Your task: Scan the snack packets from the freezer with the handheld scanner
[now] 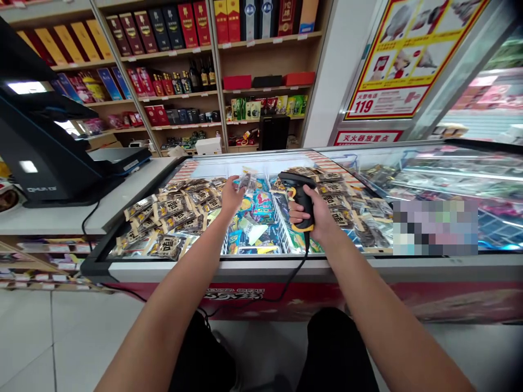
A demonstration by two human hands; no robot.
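Observation:
My right hand (317, 213) is wrapped round the grip of a black and yellow barcode scanner (303, 198), its cord hanging down over the freezer's front. Above the freezer, my left hand (232, 196) pinches a small clear packet (247, 179), whose contents are blurred. To the left of that hand lies a heap of brown-and-tan snack packets (175, 209) on the glass top. More packets of the same look (339, 204) are spread to the right of the scanner. Between the two heaps, colourful ice cream packs (261, 209) show inside the freezer.
A chest freezer (261, 265) with a white rim stretches across in front of me. At the left, a black checkout machine (53, 147) stands on a white counter (24, 220). Shelves (269, 41) with boxes and bottles line the back wall. The scanner's cord (281, 294) loops near my knees.

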